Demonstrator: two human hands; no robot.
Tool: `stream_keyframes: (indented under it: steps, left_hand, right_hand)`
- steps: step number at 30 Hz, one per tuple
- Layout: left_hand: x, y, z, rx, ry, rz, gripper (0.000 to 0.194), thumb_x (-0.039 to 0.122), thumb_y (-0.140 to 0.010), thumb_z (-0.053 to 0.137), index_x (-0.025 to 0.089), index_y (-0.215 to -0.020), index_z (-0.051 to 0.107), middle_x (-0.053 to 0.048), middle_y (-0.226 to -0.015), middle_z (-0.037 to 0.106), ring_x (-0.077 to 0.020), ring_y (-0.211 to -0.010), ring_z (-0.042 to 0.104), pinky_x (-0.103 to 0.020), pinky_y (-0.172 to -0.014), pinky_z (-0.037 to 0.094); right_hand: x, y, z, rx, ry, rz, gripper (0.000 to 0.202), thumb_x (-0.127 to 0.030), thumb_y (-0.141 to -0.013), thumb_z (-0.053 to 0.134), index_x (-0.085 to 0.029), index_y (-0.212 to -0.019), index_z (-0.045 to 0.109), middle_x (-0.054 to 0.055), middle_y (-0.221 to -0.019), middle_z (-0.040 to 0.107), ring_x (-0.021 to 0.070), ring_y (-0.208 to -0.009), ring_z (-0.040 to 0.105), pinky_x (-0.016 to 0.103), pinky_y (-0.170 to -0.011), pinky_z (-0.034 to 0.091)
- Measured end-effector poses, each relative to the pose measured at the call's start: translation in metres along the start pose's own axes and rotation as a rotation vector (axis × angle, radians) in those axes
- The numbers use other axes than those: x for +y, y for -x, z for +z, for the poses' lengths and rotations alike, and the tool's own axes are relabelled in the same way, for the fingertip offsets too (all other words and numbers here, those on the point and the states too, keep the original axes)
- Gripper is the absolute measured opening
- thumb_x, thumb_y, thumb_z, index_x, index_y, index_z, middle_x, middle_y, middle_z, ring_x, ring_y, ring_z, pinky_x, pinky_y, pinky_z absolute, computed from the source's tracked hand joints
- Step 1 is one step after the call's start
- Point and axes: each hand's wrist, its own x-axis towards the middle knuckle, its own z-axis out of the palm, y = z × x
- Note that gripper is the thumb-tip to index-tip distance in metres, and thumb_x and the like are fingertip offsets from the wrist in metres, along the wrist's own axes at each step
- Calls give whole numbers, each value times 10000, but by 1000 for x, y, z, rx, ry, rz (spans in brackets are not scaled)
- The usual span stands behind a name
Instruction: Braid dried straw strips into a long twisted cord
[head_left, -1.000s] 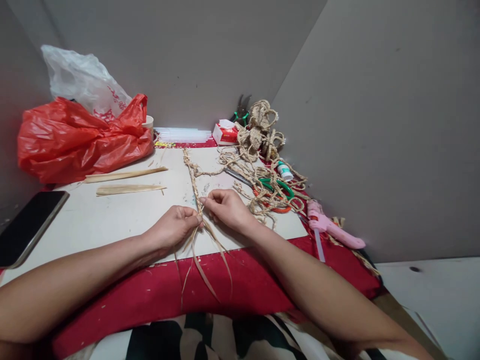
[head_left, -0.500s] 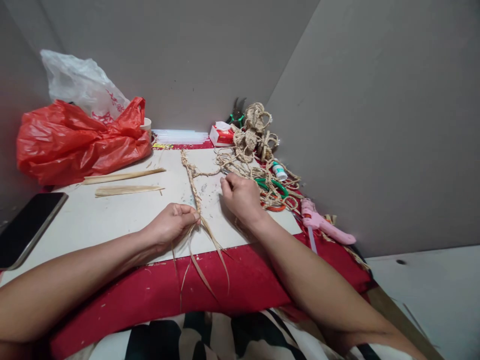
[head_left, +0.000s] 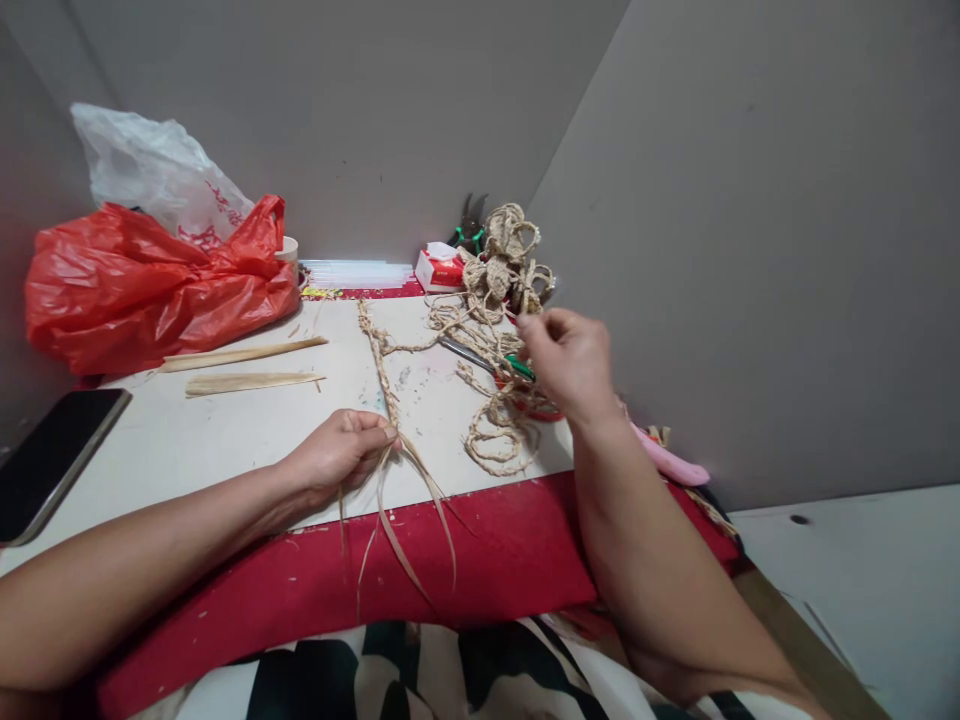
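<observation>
Pinched braid (head_left: 384,372) in left hand (head_left: 349,450), ideally firmly against unravelling, with loose strands (head_left: 425,472) below; curled right hand (head_left: 570,360), whether gripping anything unclear.

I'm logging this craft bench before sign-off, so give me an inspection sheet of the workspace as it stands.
Surface: white board over red cloth; small scraps on the board.
Job's things: braid on the board, loose strands at its near end; two dried strips to its left.
Clutter: red bag, phone, tissue pack, tangled cord, pink tool partly behind the right arm.
Grips: left hand pinches the braid's near end; right hand is off the braid, fingers curled by the cord pile; whether it holds anything cannot be told.
Cables: nothing seen.
Surroundings: grey walls behind and to the right.
</observation>
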Motion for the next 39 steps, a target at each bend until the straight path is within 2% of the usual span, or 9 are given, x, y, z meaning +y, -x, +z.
stream_keyframes:
  steps: [6,10,14,19,24,28,32,35,39]
  left_hand:
    - [8,4,2,-31,44,93,199,314,-803,598,137,-714,584,89,-388,298,-31,-346,169,-201,-369,105]
    - [14,6,4,-16,-8,206,263,334,-769,645,121,-631,576,60,-417,397,-28,-383,255,-186,-403,208]
    - [13,4,1,-68,-136,260,289,360,-792,599,110,-647,599,3,-537,538,-57,-478,397,-200,-507,335]
    - [11,1,-6,6,-512,304,262,340,-829,497,120,-736,606,-15,-641,587,-96,-560,457,-223,-559,350]
    - [23,14,-6,75,-1063,324,254,250,-827,431,160,-629,562,-18,-591,559,-122,-547,451,-237,-545,298]
    - [28,30,4,158,-1349,305,299,328,-863,401,173,-686,584,-51,-590,557,-148,-507,439,-266,-537,273]
    - [17,38,16,90,-1546,279,316,277,-881,341,134,-972,608,-84,-618,579,-197,-506,485,-294,-533,281]
    - [4,41,22,45,-1647,284,355,204,-855,344,71,-1090,574,-104,-626,586,-220,-508,497,-307,-522,276]
    - [4,51,27,-87,-1551,324,249,209,-829,413,122,-902,634,-75,-586,563,-161,-452,421,-293,-498,247]
  right_hand:
    - [-12,24,66,-428,-282,86,477,-586,-842,475,-131,-726,555,4,-542,540,87,-482,481,211,-489,380]
    - [-12,30,82,-640,-406,137,502,-605,-852,435,-132,-724,546,-49,-472,436,54,-386,356,187,-391,278]
    - [-8,25,79,-645,-420,190,422,-525,-821,548,-133,-665,534,-86,-429,321,32,-363,233,175,-344,152]
    - [-6,22,86,-685,-677,448,401,-412,-790,579,-183,-544,362,-105,-391,261,24,-326,148,167,-311,105]
    - [-7,33,106,-477,-692,463,266,-294,-775,518,-169,-545,467,-102,-320,263,33,-280,136,179,-290,95]
    - [-10,40,111,-381,-673,458,288,-326,-760,550,-172,-535,458,-94,-317,289,33,-268,174,190,-290,87]
    - [-15,45,109,-438,-815,509,399,-382,-758,582,-191,-503,341,-105,-346,250,21,-304,133,182,-313,72]
    - [-16,47,110,-480,-837,527,309,-352,-752,594,-168,-560,437,-114,-359,247,22,-330,123,176,-326,66]
    - [-15,47,111,-506,-878,552,196,-309,-743,595,-135,-671,542,-125,-372,238,20,-345,99,167,-334,56]
